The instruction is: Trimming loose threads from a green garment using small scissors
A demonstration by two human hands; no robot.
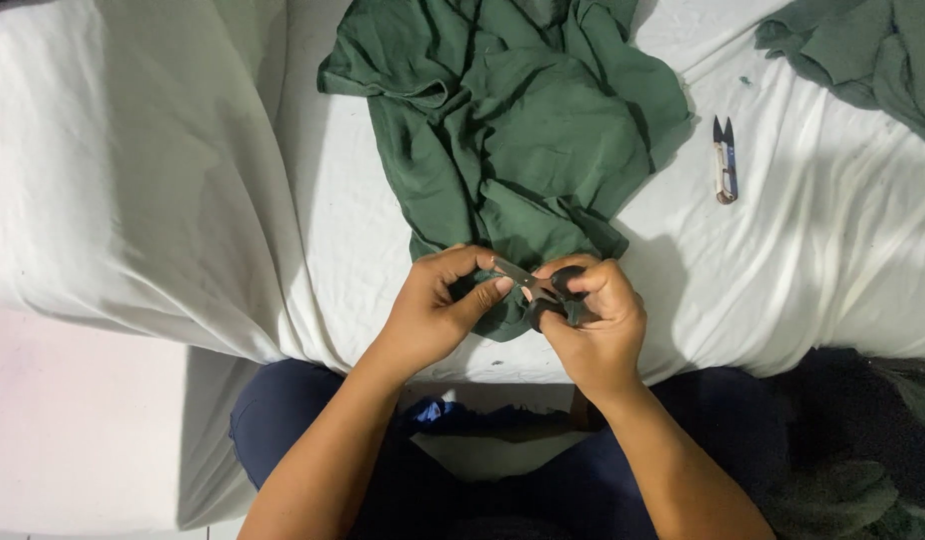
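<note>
Down near the front edge of the bed [183, 180], both hands meet over the lower end of a dark green garment [513, 130]. The right hand [595, 325] is closed around the black handles of a small pair of scissors [543, 290], fingers curled through and over the loops, with the metal blades pointing up and to the left toward the other hand. The left hand [438, 305] is partly closed, thumb and fingertips pinched together right at the blade tips; whatever it pinches there is too small to make out, though it lies at the hem of the green cloth. The garment is spread in crumpled folds from the hands up toward the far edge of the bed, lying on a white sheet that covers the whole surface. To the right of it, well apart from the hands, a small thread snipper [724, 160] with dark pointed tips rests flat on the sheet, tips toward the far edge. Another heap of green fabric [863, 55] sits at the far right corner of the bed. The person's legs in dark blue trousers [313, 420] show below the front edge, with a scrap of blue material between the knees.
</note>
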